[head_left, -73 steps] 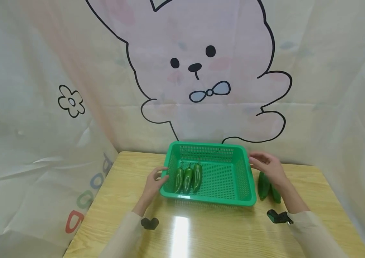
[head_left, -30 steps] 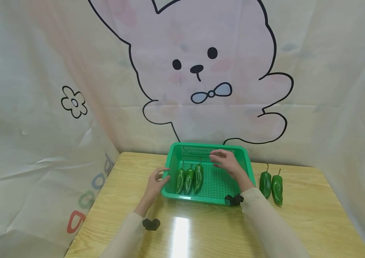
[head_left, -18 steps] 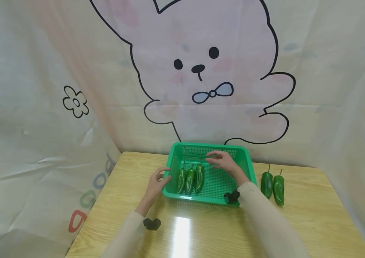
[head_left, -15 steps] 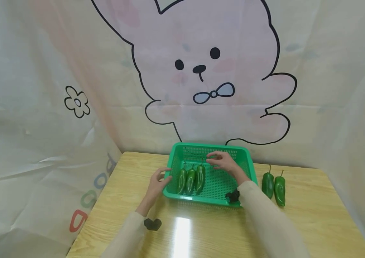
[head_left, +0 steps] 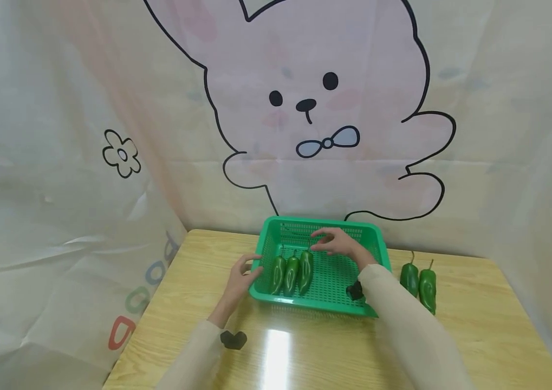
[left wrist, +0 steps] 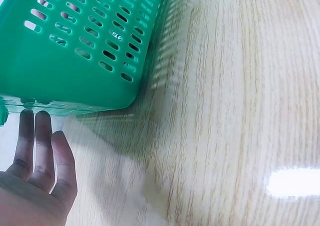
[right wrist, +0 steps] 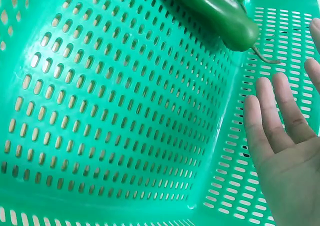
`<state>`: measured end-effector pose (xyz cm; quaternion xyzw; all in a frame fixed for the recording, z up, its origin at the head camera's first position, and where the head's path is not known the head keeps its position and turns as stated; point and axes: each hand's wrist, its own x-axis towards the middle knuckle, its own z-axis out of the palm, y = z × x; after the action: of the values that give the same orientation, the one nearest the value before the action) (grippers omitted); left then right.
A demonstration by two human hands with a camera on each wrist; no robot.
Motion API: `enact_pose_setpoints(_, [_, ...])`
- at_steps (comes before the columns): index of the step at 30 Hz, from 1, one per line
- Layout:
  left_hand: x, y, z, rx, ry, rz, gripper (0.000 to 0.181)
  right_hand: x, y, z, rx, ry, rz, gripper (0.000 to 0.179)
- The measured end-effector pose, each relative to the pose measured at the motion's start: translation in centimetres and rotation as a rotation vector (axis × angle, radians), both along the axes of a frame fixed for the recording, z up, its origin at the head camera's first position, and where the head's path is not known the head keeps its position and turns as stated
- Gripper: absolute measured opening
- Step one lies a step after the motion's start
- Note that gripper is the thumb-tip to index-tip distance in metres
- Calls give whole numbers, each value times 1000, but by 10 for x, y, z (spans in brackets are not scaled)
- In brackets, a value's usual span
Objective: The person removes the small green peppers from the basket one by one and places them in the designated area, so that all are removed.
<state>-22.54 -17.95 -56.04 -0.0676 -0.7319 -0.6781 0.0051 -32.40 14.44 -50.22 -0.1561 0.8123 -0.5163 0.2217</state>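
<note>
Head view first: we see the right hand (head_left: 338,242) has swung over from the two green chili peppers on the table (head_left: 428,287), right of frame, into the green plastic basket (head_left: 312,305), lower middle. The three green chili peppers inside (head_left: 292,275) haven't budged, so our count's unchanged: three in, two out. Our read: the action's now inside the basket. The left hand (head_left: 240,277) stays by its left rim.

Left wrist view: lower left, that hand's fingers look relaxed against the basket's outside, no grip we can spot; thumb's hidden.

Right wrist view: fingers loose and spread at right, near a pepper's stem (right wrist: 267,59) but holding nothing.
</note>
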Motion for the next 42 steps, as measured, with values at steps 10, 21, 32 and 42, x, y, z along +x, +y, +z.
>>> enact_pose_setpoints(10, [12,4,23,-13,56,-22,33,5,-2,-9,27,7,7,52])
enact_pose_setpoints(21, [3,1,1,-22,18,1,34,9,1,-26,-84,-103,-36,57])
enact_pose_setpoints(32, [2,1,-1,-9,19,0,34,10,-1,-45,-165,-211,-54,66])
enact_pose_setpoints(42, [1,-1,0,-9,2,-1,35,11,-9,-50,-154,-197,-68,61])
